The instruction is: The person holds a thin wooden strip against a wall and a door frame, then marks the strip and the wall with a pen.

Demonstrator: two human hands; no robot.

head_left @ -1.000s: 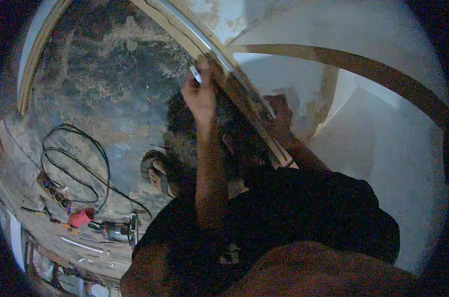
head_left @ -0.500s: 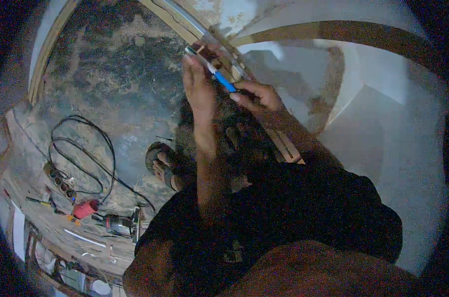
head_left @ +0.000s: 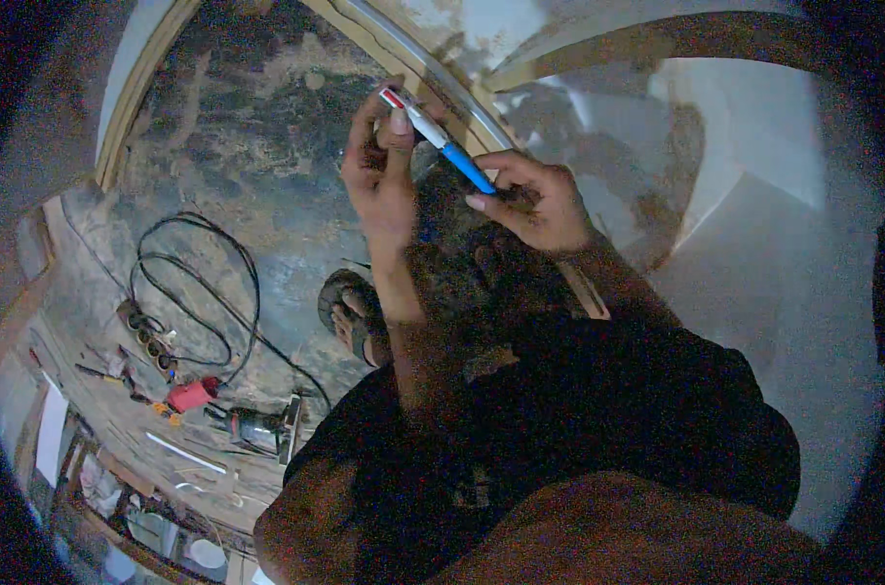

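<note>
Blue-and-white pen (head_left: pixel 438 138) is pinched at both ends in the head view: left hand (head_left: pixel 379 180) closed on its white end, right hand (head_left: pixel 535 200) closed on the blue end, above the wooden strip (head_left: pixel 413 73). Black cable (head_left: pixel 194 292) coils on the floor (head_left: pixel 257 146) lower left.

A black cable (head_left: pixel 194 283) lies in loose loops on the dusty floor (head_left: pixel 267 146), running to a power strip (head_left: pixel 145 336) at the left. Just beside the strip sits a small red tool (head_left: pixel 191 395), and near it a dark power tool (head_left: pixel 257 427) lies on its side. A sandalled foot (head_left: pixel 350 317) rests on the floor right of the cable. A long wooden strip (head_left: pixel 131 107) curves along the upper left. Pale wall panels (head_left: pixel 774 195) fill the right, crossed by a wooden rail (head_left: pixel 657 34). Clutter at the lower left is too blurred to tell.
</note>
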